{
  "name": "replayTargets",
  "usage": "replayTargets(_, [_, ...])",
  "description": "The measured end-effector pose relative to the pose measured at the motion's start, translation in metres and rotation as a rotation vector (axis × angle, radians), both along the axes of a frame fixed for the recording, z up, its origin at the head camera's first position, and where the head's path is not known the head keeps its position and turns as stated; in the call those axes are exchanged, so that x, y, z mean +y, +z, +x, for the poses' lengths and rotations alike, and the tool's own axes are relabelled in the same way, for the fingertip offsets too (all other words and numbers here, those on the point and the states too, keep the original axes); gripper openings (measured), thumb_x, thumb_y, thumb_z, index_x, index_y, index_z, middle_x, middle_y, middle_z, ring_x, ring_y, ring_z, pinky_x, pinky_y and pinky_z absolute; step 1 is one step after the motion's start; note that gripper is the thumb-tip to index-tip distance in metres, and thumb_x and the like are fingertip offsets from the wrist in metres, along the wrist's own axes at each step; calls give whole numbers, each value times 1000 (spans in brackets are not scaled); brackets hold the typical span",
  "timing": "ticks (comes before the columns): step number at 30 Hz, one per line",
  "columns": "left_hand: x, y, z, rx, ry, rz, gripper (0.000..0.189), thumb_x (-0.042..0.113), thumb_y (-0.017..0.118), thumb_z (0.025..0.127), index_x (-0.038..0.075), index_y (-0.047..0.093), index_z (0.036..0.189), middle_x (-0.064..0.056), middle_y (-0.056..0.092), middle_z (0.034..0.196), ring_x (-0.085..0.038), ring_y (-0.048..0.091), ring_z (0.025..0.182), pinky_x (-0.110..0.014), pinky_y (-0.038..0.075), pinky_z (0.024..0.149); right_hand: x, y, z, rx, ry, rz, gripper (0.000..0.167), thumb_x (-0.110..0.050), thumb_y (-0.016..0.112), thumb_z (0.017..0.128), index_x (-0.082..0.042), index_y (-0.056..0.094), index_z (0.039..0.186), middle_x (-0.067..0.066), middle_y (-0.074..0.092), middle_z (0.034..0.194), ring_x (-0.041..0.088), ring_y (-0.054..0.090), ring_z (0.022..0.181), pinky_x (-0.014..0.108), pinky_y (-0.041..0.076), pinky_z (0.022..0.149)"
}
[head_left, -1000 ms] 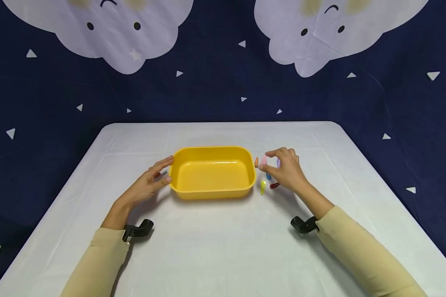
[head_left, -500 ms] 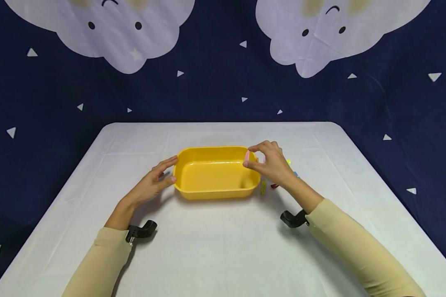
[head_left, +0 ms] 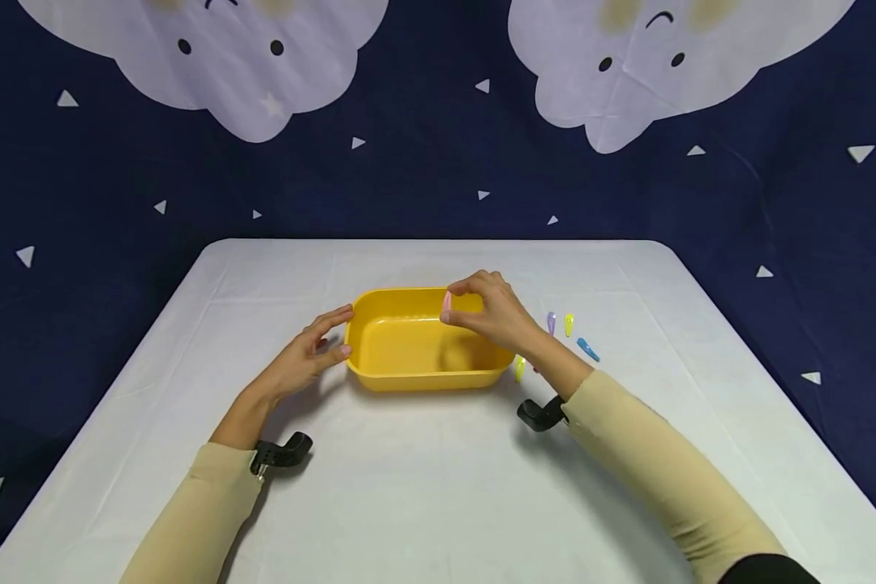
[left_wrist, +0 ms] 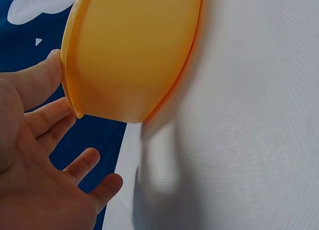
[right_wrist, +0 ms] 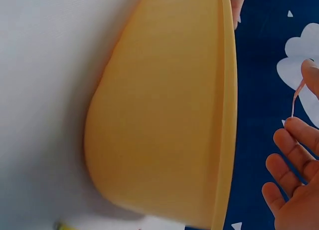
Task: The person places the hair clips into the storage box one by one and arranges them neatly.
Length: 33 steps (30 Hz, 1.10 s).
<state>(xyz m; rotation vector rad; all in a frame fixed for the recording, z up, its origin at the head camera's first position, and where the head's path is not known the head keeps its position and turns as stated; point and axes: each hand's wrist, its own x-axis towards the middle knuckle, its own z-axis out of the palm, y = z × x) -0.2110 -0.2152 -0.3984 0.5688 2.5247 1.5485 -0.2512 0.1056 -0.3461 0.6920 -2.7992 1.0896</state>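
Observation:
A yellow plastic tub (head_left: 409, 382) stands on the white table. My left hand (head_left: 295, 361) touches its left end, fingers fairly straight, the thumb and fingertips at the rim (left_wrist: 68, 85). Above the tub's right half, my right hand (head_left: 498, 312) pinches a pink hair clip (head_left: 447, 302) between thumb and index finger. The right wrist view shows that clip (right_wrist: 296, 98) edge-on, the other fingers spread loosely. Right of the tub lie a purple clip (head_left: 551, 322), a yellow clip (head_left: 569, 324), a blue clip (head_left: 587, 349) and another yellow clip (head_left: 520, 370). My right forearm partly hides a dark red one.
A white cloth covers the table (head_left: 380, 487). Behind it hangs a dark blue curtain (head_left: 423, 178) with clouds and small triangles. Black camera mounts (head_left: 283, 451) sit on both wrists, the right mount (head_left: 542, 414) just in front of the tub's right end.
My right hand has lifted the pink hair clip from beside the tub and carried it left over the tub. The tub and my left hand have shifted slightly right.

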Motion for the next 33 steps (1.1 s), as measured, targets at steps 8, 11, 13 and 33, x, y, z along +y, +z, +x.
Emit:
replayTargets(8, [-1, -2, 0, -3, -12, 22, 55, 18, 57, 95, 8, 35, 145, -7, 22, 158, -31, 11, 147, -62, 16, 114, -23, -1, -5, -19, 28, -2, 50, -42, 73, 80, -14, 63, 120, 2, 58, 117, 21, 44, 110, 41, 39, 99])
replayTargets(11, [-1, -2, 0, -8, -12, 24, 56, 18, 57, 95, 8, 35, 145, -8, 21, 158, -31, 11, 147, -62, 16, 114, -31, -1, -6, -32, 36, 13, 51, -43, 72, 80, -15, 63, 121, 1, 58, 118, 21, 43, 111, 40, 40, 100])
replayTargets(13, [-2, -2, 1, -10, -9, 24, 56, 19, 57, 95, 8, 35, 145, -8, 21, 158, -31, 11, 147, -61, 16, 115, -37, -1, -6, -46, 44, 20, 52, -44, 72, 80, -16, 62, 122, 1, 58, 119, 20, 43, 111, 39, 41, 100])
replayTargets(33, [2, 0, 0, -14, -19, 34, 56, 20, 57, 95, 9, 34, 145, -7, 20, 158, -30, 12, 147, -60, 16, 115, -60, -9, -13, -86, 48, 100, 53, -48, 71, 80, -19, 62, 123, -3, 57, 119, 17, 44, 108, 35, 42, 99])
